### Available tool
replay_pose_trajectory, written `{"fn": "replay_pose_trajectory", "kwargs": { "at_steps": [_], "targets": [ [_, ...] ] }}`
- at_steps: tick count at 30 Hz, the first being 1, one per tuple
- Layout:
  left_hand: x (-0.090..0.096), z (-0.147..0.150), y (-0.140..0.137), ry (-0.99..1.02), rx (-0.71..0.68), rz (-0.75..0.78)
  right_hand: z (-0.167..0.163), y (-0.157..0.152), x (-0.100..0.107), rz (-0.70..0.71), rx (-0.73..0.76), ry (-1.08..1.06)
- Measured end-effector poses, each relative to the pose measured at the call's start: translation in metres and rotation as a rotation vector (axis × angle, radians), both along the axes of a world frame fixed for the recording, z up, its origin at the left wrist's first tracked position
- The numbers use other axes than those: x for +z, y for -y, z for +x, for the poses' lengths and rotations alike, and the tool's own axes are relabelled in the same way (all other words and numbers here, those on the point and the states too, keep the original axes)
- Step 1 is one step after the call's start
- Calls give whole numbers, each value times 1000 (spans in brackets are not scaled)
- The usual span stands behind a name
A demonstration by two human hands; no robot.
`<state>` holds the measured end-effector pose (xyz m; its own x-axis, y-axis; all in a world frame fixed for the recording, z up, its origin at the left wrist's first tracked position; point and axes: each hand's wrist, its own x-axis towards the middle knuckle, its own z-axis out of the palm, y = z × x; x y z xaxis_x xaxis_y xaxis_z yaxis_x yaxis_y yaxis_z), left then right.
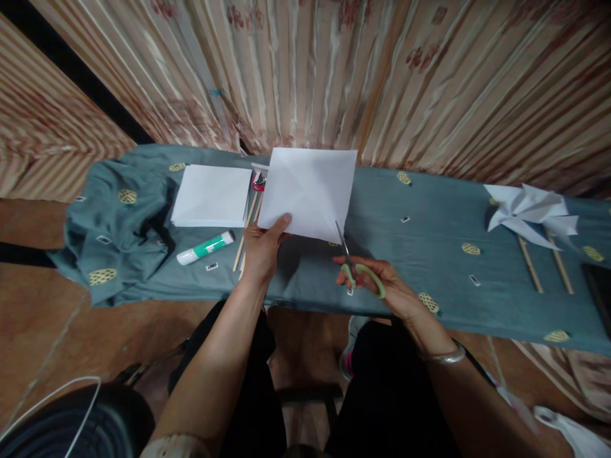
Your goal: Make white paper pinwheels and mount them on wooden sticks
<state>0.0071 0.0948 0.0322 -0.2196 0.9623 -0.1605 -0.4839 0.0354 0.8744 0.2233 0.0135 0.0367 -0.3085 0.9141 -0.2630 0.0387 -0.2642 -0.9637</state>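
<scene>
My left hand (264, 249) grips a square white sheet of paper (308, 191) by its lower left corner, thumb on top. Faint diagonal creases show on the sheet, which is raised above the cloth. In my right hand (377, 280) is a pair of scissors (350, 262) with pale green handles. The blades point up and left, at the lower right corner of the paper. Whether the blades are parted I cannot tell.
A stack of white paper (212, 196) lies left on the green cloth (382, 216), near a glue stick (205, 247), wooden sticks (245, 232) and a small red item (259, 180). Paper pinwheels (532, 212) on sticks lie at the right. A curtain (310, 70) hangs behind.
</scene>
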Motion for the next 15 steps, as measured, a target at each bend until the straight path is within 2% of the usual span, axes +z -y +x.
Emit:
{"fn": "replay_pose_trajectory", "kwargs": {
  "at_steps": [15],
  "targets": [
    [1, -2, 1, 7, -11, -11, -1, -3, 0, 11, 26, -5]
  ]
}}
